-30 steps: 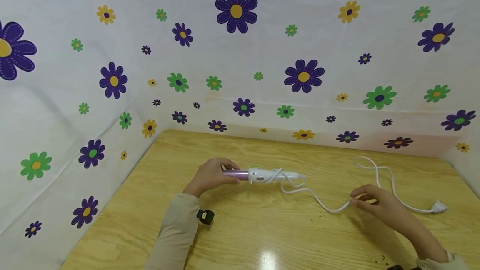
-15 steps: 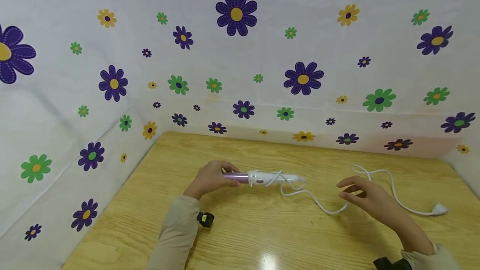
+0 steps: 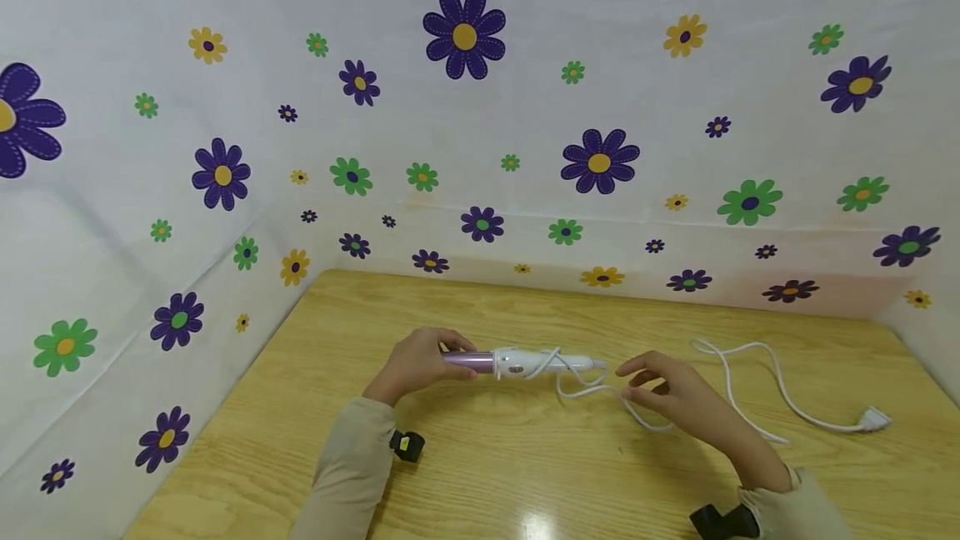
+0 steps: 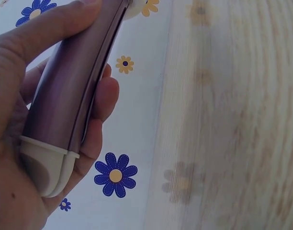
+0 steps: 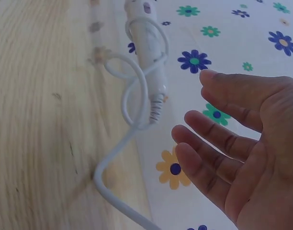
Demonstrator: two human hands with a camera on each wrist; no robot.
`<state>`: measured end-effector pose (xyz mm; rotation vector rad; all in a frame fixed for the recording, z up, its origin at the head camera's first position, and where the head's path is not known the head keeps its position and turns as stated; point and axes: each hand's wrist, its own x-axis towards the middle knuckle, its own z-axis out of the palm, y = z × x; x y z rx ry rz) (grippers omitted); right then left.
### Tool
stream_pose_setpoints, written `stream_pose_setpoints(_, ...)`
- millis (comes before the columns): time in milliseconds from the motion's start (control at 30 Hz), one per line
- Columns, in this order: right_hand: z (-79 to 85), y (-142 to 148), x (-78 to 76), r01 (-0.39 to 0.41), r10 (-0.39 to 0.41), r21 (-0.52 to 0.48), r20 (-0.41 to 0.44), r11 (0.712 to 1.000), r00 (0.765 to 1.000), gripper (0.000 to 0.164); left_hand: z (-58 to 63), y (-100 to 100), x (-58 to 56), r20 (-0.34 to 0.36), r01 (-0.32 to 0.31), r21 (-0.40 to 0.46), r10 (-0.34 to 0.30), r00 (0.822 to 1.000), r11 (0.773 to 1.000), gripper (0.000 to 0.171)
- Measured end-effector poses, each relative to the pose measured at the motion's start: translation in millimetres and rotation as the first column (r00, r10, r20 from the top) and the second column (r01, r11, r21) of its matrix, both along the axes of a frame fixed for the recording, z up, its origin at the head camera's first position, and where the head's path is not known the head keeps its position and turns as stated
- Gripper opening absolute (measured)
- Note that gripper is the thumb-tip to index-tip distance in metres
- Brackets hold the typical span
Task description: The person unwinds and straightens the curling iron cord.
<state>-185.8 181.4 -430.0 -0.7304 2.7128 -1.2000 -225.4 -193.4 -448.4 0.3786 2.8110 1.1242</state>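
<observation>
My left hand point(image 3: 420, 363) grips a curling iron point(image 3: 517, 363) by its purple barrel point(image 4: 72, 81); thumb and fingers wrap round it in the left wrist view, where the barrel's pale tip rests against the palm. The iron's white handle point(image 5: 149, 52) points right, and its white cord point(image 5: 129, 91) loops loosely round it. Close to the handle's cord end hovers my right hand point(image 3: 678, 394), fingers relaxed and holding nothing. In the right wrist view a gap shows between its fingertips and the cord.
The cord runs right across the wooden table point(image 3: 525, 457) to a white plug point(image 3: 873, 420). Flower-printed white sheeting point(image 3: 525, 115) rises behind the table and along its left side. Dark wrist cameras sit at both sleeves.
My right hand has released the cord and moved left toward the iron's handle. The left hand keeps its hold on the barrel almost in place.
</observation>
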Motion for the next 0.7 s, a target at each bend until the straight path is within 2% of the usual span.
stream_pose_setpoints(133, -6.5, -11.3, 0.5, -0.024, 0.024, 0.000, 0.010, 1.000, 1.000, 0.023, -1.9, -0.4, 0.7, -0.004, 0.002, -0.005, -0.002, 1.000, 1.000, 0.033)
stream_pose_setpoints(300, -13.7, -19.3, -0.1, -0.075, 0.075, 0.020, -0.021, 0.997, 0.997, 0.020, -2.2, -0.1, 1.5, -0.018, 0.013, -0.009, -0.013, 1.000, 1.000, 0.032)
stream_pose_setpoints(700, -25.7, -19.4, -4.6, -0.085, 0.087, 0.059, -0.044, 0.995, 0.995, 0.023, 0.9, 3.5, 2.0, -0.019, 0.016, -0.004, -0.017, 1.000, 1.000, 0.032)
